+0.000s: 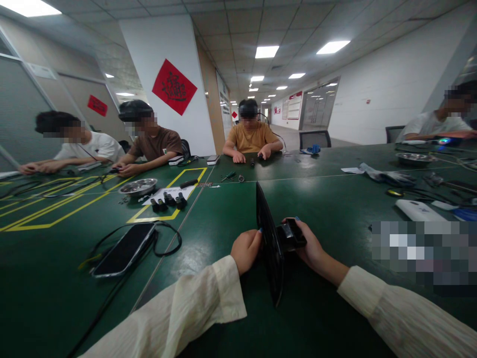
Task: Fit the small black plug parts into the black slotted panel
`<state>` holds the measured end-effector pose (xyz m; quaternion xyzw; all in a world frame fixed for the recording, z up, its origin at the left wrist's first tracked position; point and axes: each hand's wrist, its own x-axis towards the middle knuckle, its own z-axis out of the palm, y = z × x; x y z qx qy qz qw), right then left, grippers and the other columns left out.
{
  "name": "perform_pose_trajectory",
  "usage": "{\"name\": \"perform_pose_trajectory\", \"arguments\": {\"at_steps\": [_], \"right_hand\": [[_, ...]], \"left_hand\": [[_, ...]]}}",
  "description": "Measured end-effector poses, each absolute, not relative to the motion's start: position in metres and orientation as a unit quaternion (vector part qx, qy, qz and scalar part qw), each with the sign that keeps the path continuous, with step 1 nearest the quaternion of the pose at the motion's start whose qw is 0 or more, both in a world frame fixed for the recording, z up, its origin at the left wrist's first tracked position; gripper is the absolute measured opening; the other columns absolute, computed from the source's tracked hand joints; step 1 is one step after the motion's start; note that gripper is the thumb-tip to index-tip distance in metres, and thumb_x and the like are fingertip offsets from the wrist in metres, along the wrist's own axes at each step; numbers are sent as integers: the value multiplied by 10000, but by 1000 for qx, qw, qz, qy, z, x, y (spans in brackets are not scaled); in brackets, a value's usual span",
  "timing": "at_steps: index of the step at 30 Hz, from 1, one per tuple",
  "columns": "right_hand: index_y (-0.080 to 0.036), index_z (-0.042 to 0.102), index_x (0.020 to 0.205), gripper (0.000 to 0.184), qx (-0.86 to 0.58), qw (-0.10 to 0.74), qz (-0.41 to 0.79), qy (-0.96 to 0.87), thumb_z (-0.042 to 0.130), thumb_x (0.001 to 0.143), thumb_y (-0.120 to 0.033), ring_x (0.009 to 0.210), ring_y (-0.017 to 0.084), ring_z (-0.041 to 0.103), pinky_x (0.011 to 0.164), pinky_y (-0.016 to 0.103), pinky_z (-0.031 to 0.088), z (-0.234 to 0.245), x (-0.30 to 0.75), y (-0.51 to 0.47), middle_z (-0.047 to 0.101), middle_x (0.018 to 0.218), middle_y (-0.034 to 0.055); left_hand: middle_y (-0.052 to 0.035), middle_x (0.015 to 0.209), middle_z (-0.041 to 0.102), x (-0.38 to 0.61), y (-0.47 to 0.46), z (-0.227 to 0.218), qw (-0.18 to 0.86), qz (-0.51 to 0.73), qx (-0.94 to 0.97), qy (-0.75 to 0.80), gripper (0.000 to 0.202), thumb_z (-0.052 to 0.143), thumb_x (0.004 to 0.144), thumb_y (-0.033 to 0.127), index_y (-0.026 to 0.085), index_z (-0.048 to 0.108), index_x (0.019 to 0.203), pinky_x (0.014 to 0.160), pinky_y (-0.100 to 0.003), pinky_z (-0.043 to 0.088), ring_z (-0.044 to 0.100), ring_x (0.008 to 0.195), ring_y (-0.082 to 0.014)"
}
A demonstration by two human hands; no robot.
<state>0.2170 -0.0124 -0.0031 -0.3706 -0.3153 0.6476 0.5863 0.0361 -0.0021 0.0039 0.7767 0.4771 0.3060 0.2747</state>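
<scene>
A thin black flat panel [269, 238], perhaps a small screen, stands nearly edge-on to me above the table. My left hand [246, 249] is closed at its left face, thumb pressed against the panel. On the panel's right side sits a black block-shaped part [293, 234] with a shiny top. My right hand [312, 251] is wrapped round that block from the right; most of its fingers are hidden behind it. Whether block and panel are fixed together I cannot tell.
Left of my hands lies a phone [124, 251] with a black cable. Beyond it are several black cylindrical parts [167, 200] on paper and a metal bowl [137, 187]. At right lie a white device [419, 210] and cables. Several people sit round the green table [208, 233].
</scene>
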Motion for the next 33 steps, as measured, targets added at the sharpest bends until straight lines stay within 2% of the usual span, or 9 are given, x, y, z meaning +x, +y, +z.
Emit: {"name": "perform_pose_trajectory", "arguments": {"at_steps": [5,9,13,26,29,33], "right_hand": [[-230,620,834,321,-363,580,653,-325,592,692,-516,662,200,593,502,280,415,-4,218,-12,646,704,0],[-230,623,860,328,-360,577,657,-326,585,706,-517,653,196,596,504,288,430,-6,219,-12,658,736,2],[-226,623,855,323,-358,575,659,-327,583,711,-512,647,190,594,496,279,428,-7,220,-12,657,741,5],[-221,624,835,324,-369,583,649,-321,606,677,-504,681,208,602,509,283,426,-4,218,-12,657,720,8],[-222,623,829,334,-373,584,647,-317,617,661,-511,669,204,599,510,288,435,-4,217,-13,656,718,3],[-222,623,836,324,-365,584,649,-323,608,677,-504,656,197,598,496,283,435,-4,218,-13,654,719,1]], "left_hand": [[-46,698,595,36,-3,6,271,300,781,476,411,258,872,377,164,516,632,655,-278,412,534,681,-176],[-40,670,577,35,-4,6,284,314,772,473,475,219,892,436,166,505,626,669,-284,408,519,655,-169],[-29,619,531,36,-3,3,274,308,773,481,517,183,901,488,172,469,607,606,-268,384,491,611,-158],[-41,693,592,35,-3,4,276,309,782,466,439,259,884,404,163,537,644,685,-276,421,539,699,-178],[-35,670,572,34,-2,1,276,333,775,461,498,196,903,426,166,515,623,704,-282,409,526,684,-171],[-34,648,560,36,-2,1,288,320,768,474,527,187,899,485,168,499,618,652,-273,404,520,646,-168]]}}
